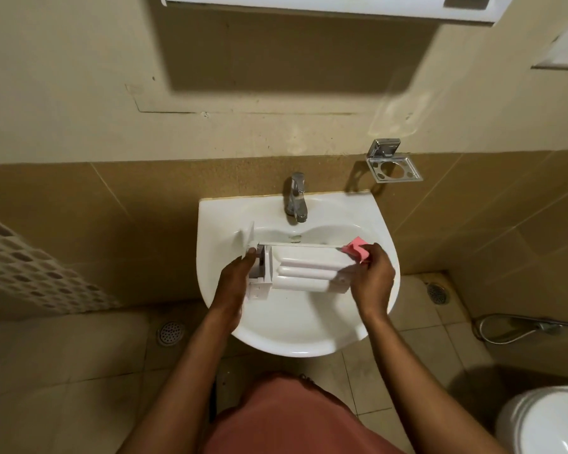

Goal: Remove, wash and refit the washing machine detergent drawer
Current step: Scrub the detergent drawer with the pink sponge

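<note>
Left hand (235, 283) grips the left end of the detergent drawer (305, 271), its fingertips curled up against the front panel and partly hidden behind it. Right hand (373, 278) pinches a pink sponge (358, 252) between thumb and fingers at the drawer's far right corner, and the hand covers that end of the drawer. Whether the sponge is wet cannot be told.

The drawer is white plastic, long, with rounded ridges along its middle and a boxy grey-shadowed section by the left hand (its compartments are too bright to tell apart). It is held crosswise over the bowl of the white sink (295, 335), just below the chrome tap (296, 198), and it hides the bowl's bottom. A toilet (545, 421) is cut off at the lower right edge.
</note>
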